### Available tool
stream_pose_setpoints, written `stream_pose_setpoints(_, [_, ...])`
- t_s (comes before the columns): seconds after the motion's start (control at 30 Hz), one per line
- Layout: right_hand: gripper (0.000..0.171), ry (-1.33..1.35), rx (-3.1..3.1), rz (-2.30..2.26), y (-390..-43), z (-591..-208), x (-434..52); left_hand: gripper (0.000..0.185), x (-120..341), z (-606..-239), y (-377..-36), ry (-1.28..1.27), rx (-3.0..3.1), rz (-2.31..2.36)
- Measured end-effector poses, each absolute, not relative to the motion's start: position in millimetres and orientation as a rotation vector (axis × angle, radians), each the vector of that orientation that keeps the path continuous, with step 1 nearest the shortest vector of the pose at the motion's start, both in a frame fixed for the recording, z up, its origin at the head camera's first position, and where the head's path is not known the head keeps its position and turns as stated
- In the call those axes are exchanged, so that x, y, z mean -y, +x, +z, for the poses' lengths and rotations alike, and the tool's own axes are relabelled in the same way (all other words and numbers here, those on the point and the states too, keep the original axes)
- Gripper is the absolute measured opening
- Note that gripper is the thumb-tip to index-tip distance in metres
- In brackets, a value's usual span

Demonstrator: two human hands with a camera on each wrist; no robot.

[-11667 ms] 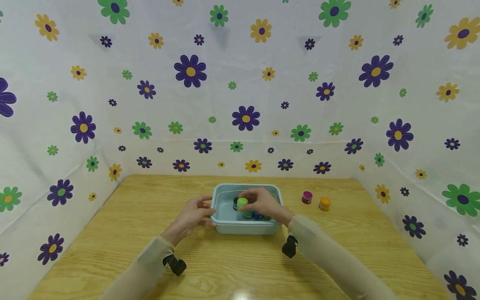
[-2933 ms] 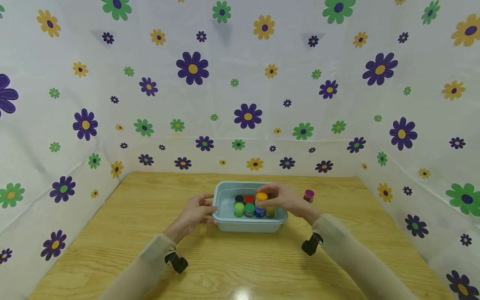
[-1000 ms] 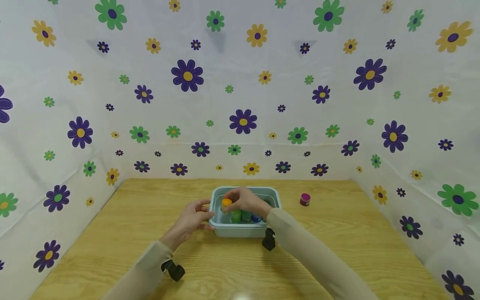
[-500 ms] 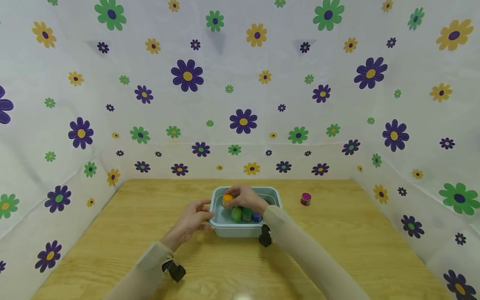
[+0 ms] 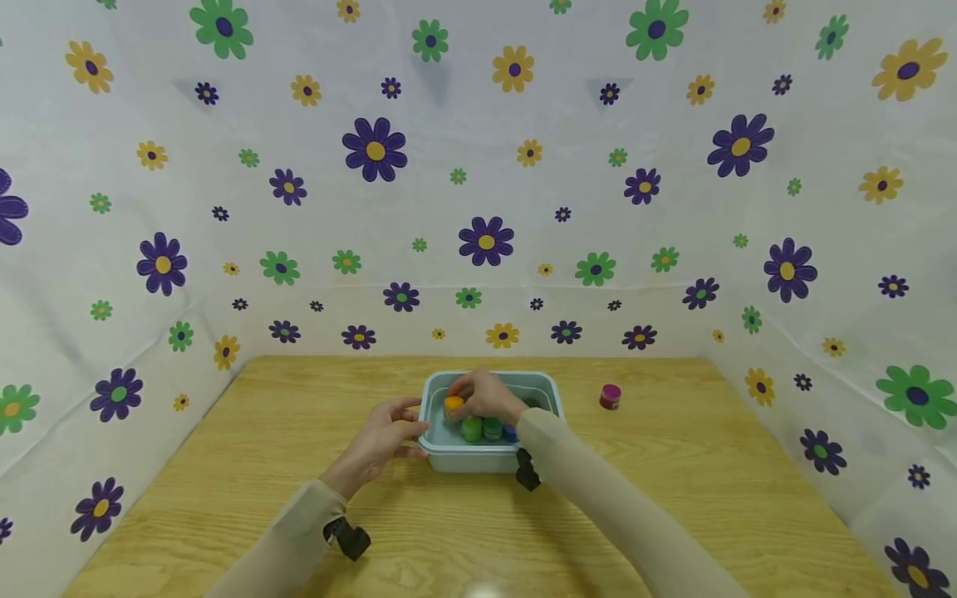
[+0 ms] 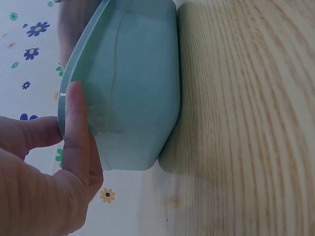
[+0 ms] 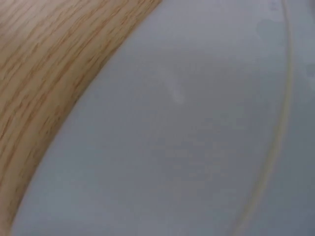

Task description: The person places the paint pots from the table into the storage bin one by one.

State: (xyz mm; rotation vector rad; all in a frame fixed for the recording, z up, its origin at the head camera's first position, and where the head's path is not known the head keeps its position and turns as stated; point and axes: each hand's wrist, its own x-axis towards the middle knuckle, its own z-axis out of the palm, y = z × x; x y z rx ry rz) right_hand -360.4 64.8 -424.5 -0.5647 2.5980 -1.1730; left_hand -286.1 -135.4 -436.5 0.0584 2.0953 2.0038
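Observation:
A pale blue plastic tub (image 5: 478,461) sits on the wooden table. My left hand (image 5: 380,436) pinches its left rim; in the left wrist view the thumb and fingers of that hand (image 6: 44,182) lie on opposite sides of the tub's rim (image 6: 63,105). Inside the tub, my right hand (image 5: 489,396) holds a small paint jar with an orange lid (image 5: 453,404) near the left wall. A light green jar (image 5: 472,429), a darker green jar (image 5: 492,428) and a blue jar (image 5: 511,433) stand along the front; my right hand and sleeve hide others.
A magenta-lidded jar (image 5: 610,397) stands on the table (image 5: 673,465) right of the tub. Flowered white sheeting (image 5: 486,183) encloses the back and sides. The tub's outer wall (image 7: 162,128) fills most of the right wrist view.
Earlier my right hand held the light green jar while the orange one stood on the table. Since then it has carried the orange jar leftward across the tub. My left hand stays at the rim.

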Motion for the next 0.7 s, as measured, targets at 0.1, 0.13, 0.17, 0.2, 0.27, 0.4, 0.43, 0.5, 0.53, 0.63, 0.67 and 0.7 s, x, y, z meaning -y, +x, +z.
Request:
stream_pose_setpoints(0.1, [0.042,-0.566,-2.606,-1.135,-361.5,-423.4,-64.8,0.055,134.4,-435.5,-286.7,0.057,-2.096,2.004])
stream_pose_setpoints(0.13, [0.042,-0.559,-2.605,-1.132,-362.0,-423.2,-64.7,0.055,134.1,-435.3,-286.8,0.058,-2.096,2.003])
stream_pose_setpoints(0.17, [0.042,-0.558,-2.606,-1.126,-362.7,-423.3,-64.8,0.055,134.0,-435.1,-286.9,0.06,-2.097,2.001])
stream_pose_setpoints(0.2, [0.042,-0.554,-2.606,-1.125,-363.2,-423.0,-64.5,0.055,134.0,-435.0,-287.1,0.06,-2.097,2.002])
stream_pose_setpoints(0.27, [0.042,-0.552,-2.606,-1.118,-364.3,-422.8,-63.8,0.055,134.4,-434.9,-287.1,0.058,-2.096,2.004])
stream_pose_setpoints(0.4, [0.041,-0.553,-2.61,-1.107,-366.1,-423.3,-62.0,0.055,135.3,-435.2,-287.4,0.059,-2.098,2.009])
stream_pose_setpoints(0.43, [0.041,-0.552,-2.61,-1.105,-366.2,-423.9,-61.8,0.055,135.5,-435.6,-287.6,0.059,-2.097,2.009])
stream_pose_setpoints(0.5, [0.041,-0.558,-2.619,-1.095,-365.7,-424.6,-61.6,0.055,135.9,-436.9,-287.9,0.065,-2.095,2.01])
stream_pose_setpoints(0.53, [0.041,-0.562,-2.624,-1.091,-365.1,-424.8,-61.4,0.056,136.2,-437.7,-288.0,0.068,-2.094,2.01])
stream_pose_setpoints(0.63, [0.04,-0.566,-2.636,-1.082,-363.7,-425.2,-60.7,0.056,136.9,-439.0,-288.1,0.072,-2.09,2.009])
stream_pose_setpoints(0.67, [0.039,-0.567,-2.644,-1.076,-363.9,-425.3,-60.4,0.056,137.0,-438.8,-287.9,0.074,-2.089,2.009])
stream_pose_setpoints(0.7, [0.039,-0.561,-2.648,-1.075,-363.5,-425.0,-60.2,0.056,137.1,-438.4,-287.7,0.074,-2.091,2.009])
